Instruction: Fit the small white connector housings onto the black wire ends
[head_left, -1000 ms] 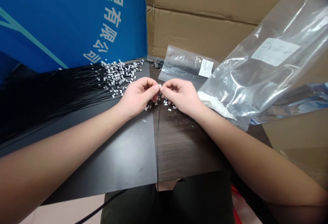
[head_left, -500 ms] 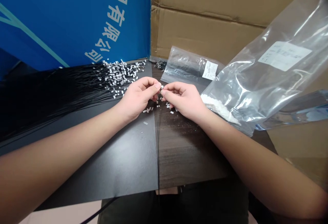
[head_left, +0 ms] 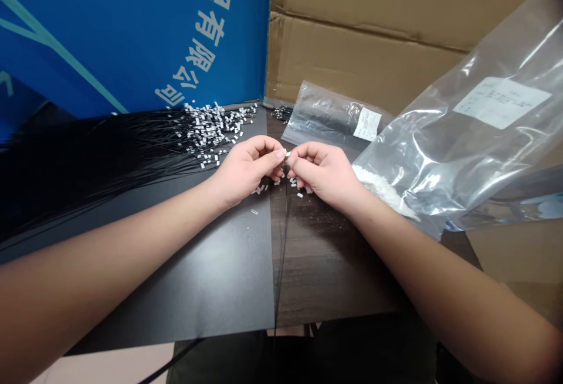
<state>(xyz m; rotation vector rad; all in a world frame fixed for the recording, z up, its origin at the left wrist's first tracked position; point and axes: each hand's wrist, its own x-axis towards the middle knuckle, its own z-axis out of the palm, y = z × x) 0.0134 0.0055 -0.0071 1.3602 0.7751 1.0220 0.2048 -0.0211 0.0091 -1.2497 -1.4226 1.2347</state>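
My left hand (head_left: 248, 170) is closed in a pinch, thumb against forefinger, at the top of a thin black wire (head_left: 281, 255). The wire hangs down from the fingertips past the front of the table. Facing it, my right hand (head_left: 328, 173) pinches a small white connector (head_left: 287, 153) at the wire's end. The two sets of fingertips nearly touch, and they partly hide the joint between wire and connector. Loose white connectors (head_left: 299, 194) are scattered on the table under both hands.
Left of the hands lies a large bundle of black wires (head_left: 101, 149) tipped with white connectors (head_left: 211, 126). A clear bag (head_left: 440, 155) holding white pieces (head_left: 382, 190) leans at right. Behind are a smaller labelled bag (head_left: 325, 117), a blue panel (head_left: 109, 32) and a cardboard box (head_left: 352, 55).
The whole view has shifted slightly, so everything appears a little further right. Both hands keep their pinch, and the white connector between the fingertips shows slightly more.
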